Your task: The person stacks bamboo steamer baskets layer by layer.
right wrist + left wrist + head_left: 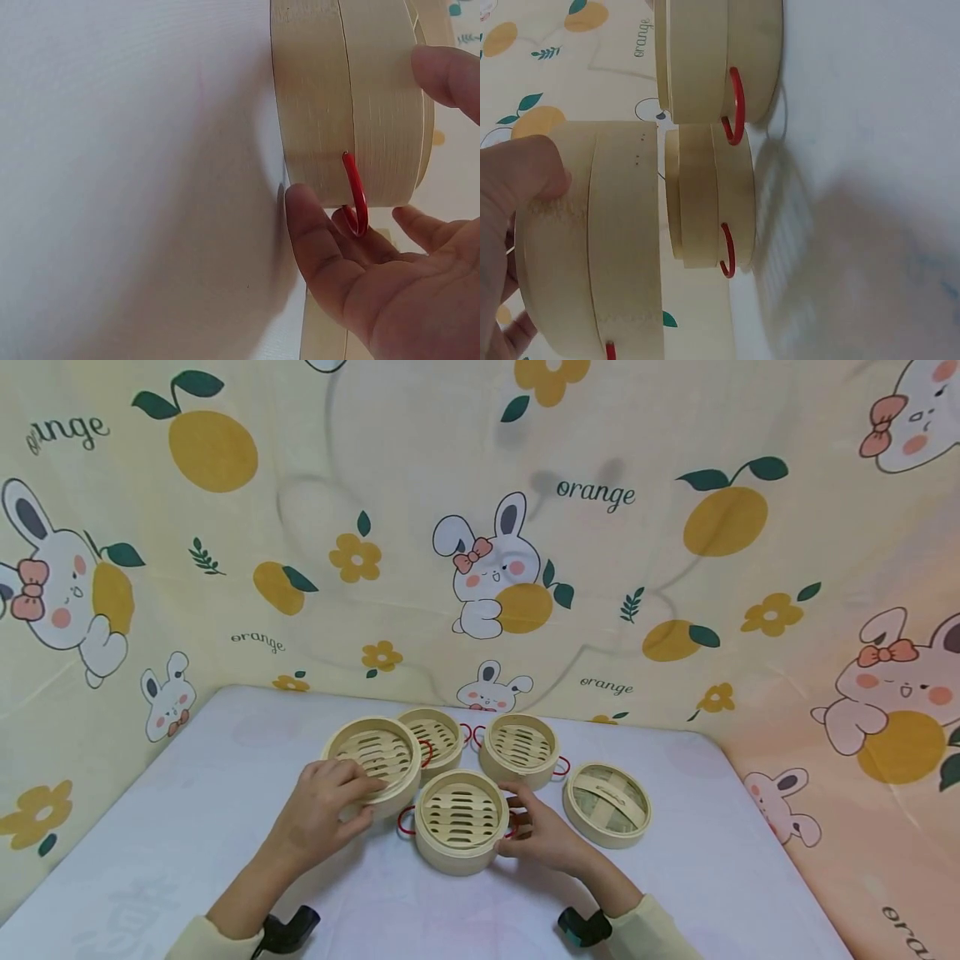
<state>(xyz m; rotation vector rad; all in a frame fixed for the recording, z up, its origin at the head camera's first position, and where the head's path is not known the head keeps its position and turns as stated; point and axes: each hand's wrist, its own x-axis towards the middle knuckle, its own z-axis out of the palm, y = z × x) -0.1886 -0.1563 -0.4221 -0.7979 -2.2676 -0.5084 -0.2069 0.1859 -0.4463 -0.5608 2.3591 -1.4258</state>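
My left hand grips the rim and side of a round bamboo steamer basket with a slatted base, held up off the table and tilted. Just right of it, another bamboo steamer basket with red loop handles stands flat at the front. Around its right side curves my right hand, thumb against the near wall, other fingers beside the red handle. Whether every fingertip touches the wall cannot be told. Part of the left hand's fingers is hidden behind its basket in the left wrist view.
Two more steamer baskets, one at back left and one at back right, stand behind. A round woven lid with a strap handle lies at right. The white tabletop meets a printed cloth backdrop.
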